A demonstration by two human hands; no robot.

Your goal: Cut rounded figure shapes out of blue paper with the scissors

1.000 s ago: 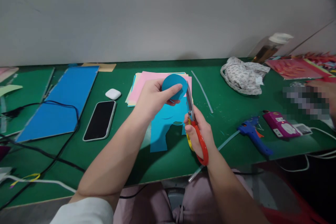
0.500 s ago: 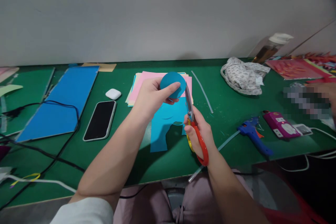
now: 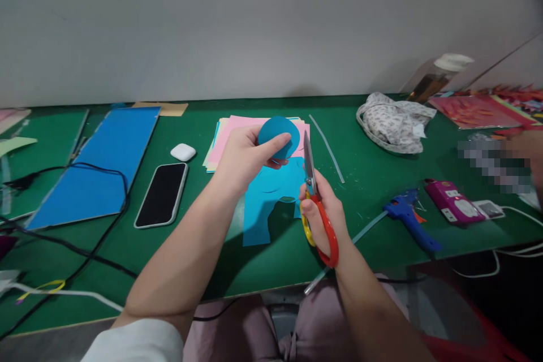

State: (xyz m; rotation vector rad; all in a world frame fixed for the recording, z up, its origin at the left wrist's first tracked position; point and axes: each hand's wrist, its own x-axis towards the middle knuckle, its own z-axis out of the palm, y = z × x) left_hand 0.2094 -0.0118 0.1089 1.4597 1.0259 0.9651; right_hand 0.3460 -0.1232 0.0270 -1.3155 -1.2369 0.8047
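Observation:
My left hand (image 3: 252,153) pinches a round blue paper disc (image 3: 275,130), thumb on its face and fingers behind it. In my right hand (image 3: 326,209) is a pair of scissors (image 3: 310,167) with red and yellow handles, blades pointing up just right of the disc and apart from its edge. Below both hands lies a cut blue sheet (image 3: 257,220) with curved openings in it. It overlaps a stack of pink and other coloured paper (image 3: 218,150).
Left are a phone (image 3: 162,195), a white earphone case (image 3: 183,152), a blue board (image 3: 102,169) and black cables. Right are a blue glue gun (image 3: 413,218), a purple power bank (image 3: 455,202), a patterned cloth (image 3: 392,124) and a bottle (image 3: 439,79). Another person's hand (image 3: 528,158) shows at the far right.
My right hand has moved the scissors slightly right, away from the disc's edge. My left hand and the disc have stayed almost still.

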